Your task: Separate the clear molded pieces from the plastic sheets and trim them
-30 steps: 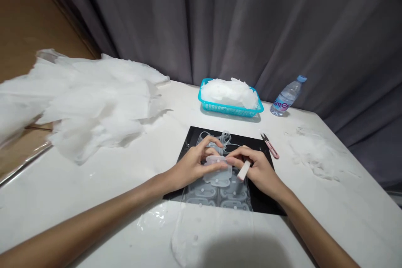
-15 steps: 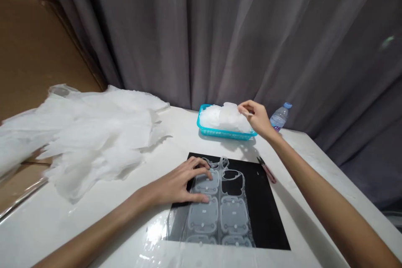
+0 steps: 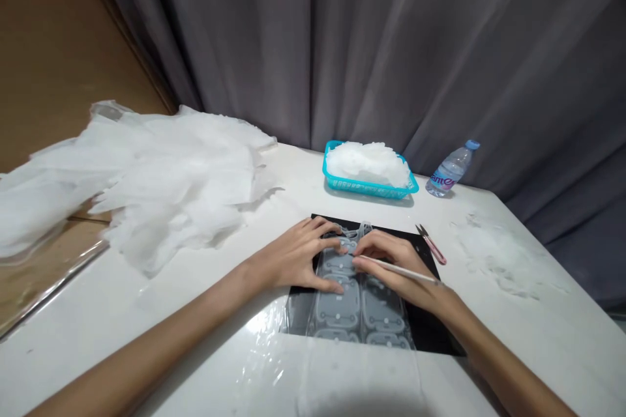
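Observation:
A translucent molded sheet [image 3: 337, 303] with rounded rectangular panels lies on a black mat [image 3: 428, 322]. My left hand [image 3: 306, 251] rests on the sheet's left side, fingers spread and thumb apart, pressing on the upper panels. My right hand [image 3: 391, 267] is closed around a slim white pen-like tool [image 3: 403, 270], held like a pencil. Its tip points at the sheet near the upper left panel, beside my left fingertips, and is too small to make out. My right hand covers part of the right column of panels.
A blue basket [image 3: 372, 190] heaped with white translucent pieces [image 3: 366, 163] stands at the back. To its right are a water bottle [image 3: 450, 169] and pink-handled snips [image 3: 432, 245]. Clear scraps [image 3: 503, 254] lie on the right; a large pile of white sheets [image 3: 180, 169] is at left.
My right hand has come down from the basket to the sheet, and the loose piece at its fingers has been let go. My left hand stays on the sheet. The view has shifted.

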A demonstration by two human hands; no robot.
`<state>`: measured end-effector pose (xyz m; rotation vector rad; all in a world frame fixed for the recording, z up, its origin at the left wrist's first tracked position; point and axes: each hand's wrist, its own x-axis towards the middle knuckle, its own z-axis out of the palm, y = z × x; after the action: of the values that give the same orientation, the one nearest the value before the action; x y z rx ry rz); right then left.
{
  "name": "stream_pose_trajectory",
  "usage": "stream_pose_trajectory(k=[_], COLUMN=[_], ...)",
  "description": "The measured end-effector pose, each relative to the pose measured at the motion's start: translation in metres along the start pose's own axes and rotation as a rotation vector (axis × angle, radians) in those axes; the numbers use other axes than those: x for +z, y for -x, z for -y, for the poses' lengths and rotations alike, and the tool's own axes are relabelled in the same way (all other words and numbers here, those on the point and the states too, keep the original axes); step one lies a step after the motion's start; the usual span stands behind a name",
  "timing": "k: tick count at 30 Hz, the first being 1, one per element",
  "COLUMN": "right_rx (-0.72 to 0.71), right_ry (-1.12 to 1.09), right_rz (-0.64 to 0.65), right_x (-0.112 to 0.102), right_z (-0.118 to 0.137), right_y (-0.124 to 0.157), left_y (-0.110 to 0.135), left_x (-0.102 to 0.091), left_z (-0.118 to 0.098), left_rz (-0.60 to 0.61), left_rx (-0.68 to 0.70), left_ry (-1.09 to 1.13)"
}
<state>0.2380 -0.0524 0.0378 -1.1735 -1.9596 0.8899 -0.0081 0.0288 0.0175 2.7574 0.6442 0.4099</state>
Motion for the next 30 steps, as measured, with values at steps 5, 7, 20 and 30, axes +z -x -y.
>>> stream_pose_trajectory(k=[5,7,20,30], right_rx=[-0.043,-0.075,-0.259,-0.229], right_ry=[0.004,0.024,0.204,0.253], right_rz=[0.014,0.012,0.040,0.081], right_x=[0.021,0.023,0.032,0.012], right_z=[-0.004,-0.006,-0.016,-0.011], right_y=[0.013,0.015,0.018,0.026], left_y=[0.001,0.001,-0.001,0.001], left_x=[0.001,0.001,0.001,0.002], left_z=[-0.001,-0.002,-0.005,-0.006], left_rz=[-0.008,0.002,0.000,0.021], left_rx=[-0.014,-0.024,-0.027,-0.043], left_ry=[-0.048,-0.058,-0.099,-0.111])
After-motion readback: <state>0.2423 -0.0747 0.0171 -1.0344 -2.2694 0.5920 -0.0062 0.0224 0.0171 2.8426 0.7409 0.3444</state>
